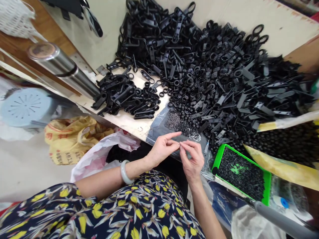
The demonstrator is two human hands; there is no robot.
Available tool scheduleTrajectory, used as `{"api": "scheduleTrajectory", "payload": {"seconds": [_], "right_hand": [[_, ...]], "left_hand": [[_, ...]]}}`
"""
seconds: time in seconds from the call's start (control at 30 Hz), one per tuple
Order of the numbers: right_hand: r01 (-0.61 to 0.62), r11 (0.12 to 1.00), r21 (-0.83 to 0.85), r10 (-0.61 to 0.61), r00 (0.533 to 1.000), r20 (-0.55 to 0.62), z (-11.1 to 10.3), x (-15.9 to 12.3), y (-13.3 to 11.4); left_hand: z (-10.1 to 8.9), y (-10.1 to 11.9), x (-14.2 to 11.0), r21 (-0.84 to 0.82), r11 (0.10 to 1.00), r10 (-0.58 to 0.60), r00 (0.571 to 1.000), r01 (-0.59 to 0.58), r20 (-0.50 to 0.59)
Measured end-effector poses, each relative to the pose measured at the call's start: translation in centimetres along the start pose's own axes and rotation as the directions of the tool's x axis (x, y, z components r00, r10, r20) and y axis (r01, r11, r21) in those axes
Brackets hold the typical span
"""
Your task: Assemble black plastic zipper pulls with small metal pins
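My left hand (pixel 163 147) and my right hand (pixel 192 156) meet over the near edge of the bench, fingertips pinched together. Whatever sits between them is too small to make out. The left index finger stretches out past the pinch. Just beyond the fingers lie small white pins (pixel 194 135), a heap of tiny brownish parts (pixel 173 120) and little black beads (pixel 183 127) on a dark sheet (pixel 160 127). A pile of black plastic rings and flat strips (pixel 214 66) rises behind them.
Left of the heap lies a smaller pile of black clip-like pieces (pixel 127 94). A steel flask (pixel 64 68) stands at the left edge. To the right sit a green tray (pixel 219 159) of small black parts and a yellow-edged sack (pixel 281 166). A blue stool (pixel 26 108) stands lower left.
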State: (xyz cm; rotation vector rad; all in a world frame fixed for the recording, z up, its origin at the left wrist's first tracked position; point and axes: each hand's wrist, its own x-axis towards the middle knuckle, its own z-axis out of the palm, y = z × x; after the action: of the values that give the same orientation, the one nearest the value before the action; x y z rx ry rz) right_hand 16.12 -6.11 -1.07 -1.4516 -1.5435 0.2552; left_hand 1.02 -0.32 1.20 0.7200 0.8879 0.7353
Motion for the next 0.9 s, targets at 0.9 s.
{"api": "scheduleTrajectory", "payload": {"seconds": [0.9], "right_hand": [[0.222, 0.939, -0.263, -0.182, 0.969, 0.165, 0.3, 2.2, -0.4]], "left_hand": [[-0.3, -0.1, 0.3, -0.062, 0.998, 0.015, 0.998, -0.018, -0.054]]}}
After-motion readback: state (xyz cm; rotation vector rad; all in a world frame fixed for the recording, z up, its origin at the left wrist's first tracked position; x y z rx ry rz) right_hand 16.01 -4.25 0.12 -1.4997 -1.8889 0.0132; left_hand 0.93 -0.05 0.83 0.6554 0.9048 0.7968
